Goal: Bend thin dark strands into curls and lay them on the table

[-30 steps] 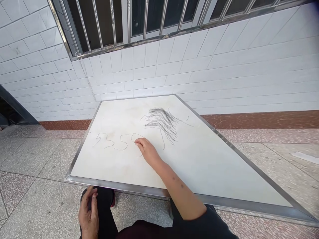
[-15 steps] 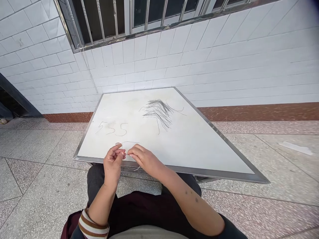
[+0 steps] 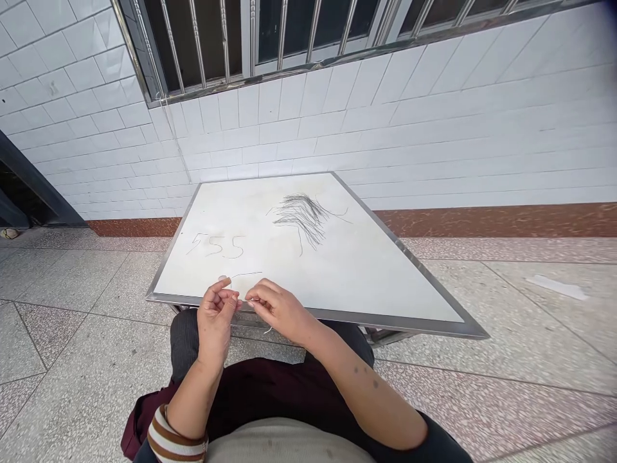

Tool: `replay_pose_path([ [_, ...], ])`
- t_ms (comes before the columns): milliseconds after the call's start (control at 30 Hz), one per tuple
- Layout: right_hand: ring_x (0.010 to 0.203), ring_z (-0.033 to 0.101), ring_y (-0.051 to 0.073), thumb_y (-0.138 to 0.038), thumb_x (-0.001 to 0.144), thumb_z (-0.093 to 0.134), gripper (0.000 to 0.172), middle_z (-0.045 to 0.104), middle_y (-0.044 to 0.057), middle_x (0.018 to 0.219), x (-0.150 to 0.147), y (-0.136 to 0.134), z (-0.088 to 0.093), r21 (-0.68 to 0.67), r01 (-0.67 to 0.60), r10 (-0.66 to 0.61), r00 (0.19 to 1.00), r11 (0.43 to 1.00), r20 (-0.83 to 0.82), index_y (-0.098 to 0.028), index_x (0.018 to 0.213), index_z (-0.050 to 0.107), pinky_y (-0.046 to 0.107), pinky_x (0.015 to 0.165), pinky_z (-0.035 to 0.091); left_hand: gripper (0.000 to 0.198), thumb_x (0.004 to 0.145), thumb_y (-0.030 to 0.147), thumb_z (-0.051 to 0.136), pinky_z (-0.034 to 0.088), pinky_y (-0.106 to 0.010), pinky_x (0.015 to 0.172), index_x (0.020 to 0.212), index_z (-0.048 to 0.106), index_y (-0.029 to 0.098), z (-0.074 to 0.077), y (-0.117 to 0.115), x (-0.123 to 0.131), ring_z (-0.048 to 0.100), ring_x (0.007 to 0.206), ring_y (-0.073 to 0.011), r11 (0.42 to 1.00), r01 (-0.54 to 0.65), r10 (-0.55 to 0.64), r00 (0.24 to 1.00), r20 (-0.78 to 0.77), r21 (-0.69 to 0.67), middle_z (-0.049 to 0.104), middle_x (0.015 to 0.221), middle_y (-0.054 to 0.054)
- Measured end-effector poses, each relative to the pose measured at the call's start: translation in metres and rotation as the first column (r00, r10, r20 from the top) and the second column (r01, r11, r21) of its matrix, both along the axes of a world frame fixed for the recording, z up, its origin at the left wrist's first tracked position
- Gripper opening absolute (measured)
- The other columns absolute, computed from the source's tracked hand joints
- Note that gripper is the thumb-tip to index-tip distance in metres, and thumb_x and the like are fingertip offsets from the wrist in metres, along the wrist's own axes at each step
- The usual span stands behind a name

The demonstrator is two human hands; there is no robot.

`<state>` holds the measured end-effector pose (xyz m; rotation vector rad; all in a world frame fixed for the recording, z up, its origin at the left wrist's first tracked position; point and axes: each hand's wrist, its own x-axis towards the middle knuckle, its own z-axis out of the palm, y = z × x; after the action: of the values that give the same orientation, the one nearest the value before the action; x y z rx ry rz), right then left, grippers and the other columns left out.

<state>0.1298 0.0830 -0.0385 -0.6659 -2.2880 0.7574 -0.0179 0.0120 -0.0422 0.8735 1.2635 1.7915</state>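
Over the near edge of a white board table (image 3: 366,276), my two hands meet with their fingertips almost touching. My left hand (image 3: 218,315) is closed in a pinch of thumb and forefinger; what lies between them is too small to make out. Also pinching, my right hand (image 3: 277,308) has a thin white thread (image 3: 268,330) whose end hangs below its fingers. Just beyond the fingertips is a thin dark bent strand (image 3: 248,274), and a small white piece (image 3: 222,278) shows by my left fingers. Whether either is held cannot be made out.
A loose pile of thin dark strands (image 3: 303,215) lies toward the back of the board. Left of it are three shapes like 5s (image 3: 216,245). Behind stand a white tiled wall (image 3: 289,138) and a barred window (image 3: 284,35). A white strip (image 3: 556,287) lies on the floor.
The camera view has shifted slightly. Both hands keep their pinch close together, with only a small shift of the fingers.
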Motion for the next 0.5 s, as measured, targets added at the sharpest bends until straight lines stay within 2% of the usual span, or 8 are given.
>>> replay_pose_path([
  [200, 0.083, 0.062, 0.017, -0.018, 0.096, 0.042, 0.023, 0.066, 0.003, 0.091, 0.002, -0.007, 0.001, 0.042, -0.018, 0.017, 1.0, 0.999, 0.022, -0.024, 0.104, 0.064, 0.031, 0.075, 0.05, 0.036, 0.077, 0.026, 0.07, 0.049, -0.026, 0.076, 0.111, 0.064, 0.017, 0.008, -0.007, 0.003, 0.06, 0.079, -0.0133, 1.0, 0.025, -0.025, 0.997, -0.077, -0.001, 0.068, 0.086, -0.004],
  [367, 0.082, 0.062, 0.017, -0.009, 0.092, 0.035, 0.032, 0.064, 0.005, 0.097, 0.002, -0.013, -0.003, 0.011, -0.031, 0.03, 0.999, 0.999, 0.036, -0.024, 0.112, 0.055, 0.031, 0.073, 0.051, 0.041, 0.078, 0.028, 0.069, 0.049, -0.026, 0.073, 0.118, 0.064, 0.018, 0.009, -0.011, 0.0, 0.06, 0.075, -0.0134, 1.0, 0.021, -0.025, 0.985, -0.172, -0.021, 0.07, 0.094, -0.007],
  [500, 0.075, 0.06, 0.016, -0.013, 0.093, 0.035, 0.022, 0.064, 0.004, 0.091, -0.001, -0.017, -0.008, -0.044, 0.037, -0.033, 0.996, 0.998, 0.088, -0.023, 0.106, 0.05, 0.031, 0.067, 0.048, 0.048, 0.08, 0.029, 0.066, 0.049, -0.028, 0.073, 0.126, 0.06, 0.018, 0.006, -0.011, 0.0, 0.061, 0.078, -0.0154, 0.999, 0.01, -0.021, 0.978, -0.207, -0.053, 0.071, 0.098, -0.008],
])
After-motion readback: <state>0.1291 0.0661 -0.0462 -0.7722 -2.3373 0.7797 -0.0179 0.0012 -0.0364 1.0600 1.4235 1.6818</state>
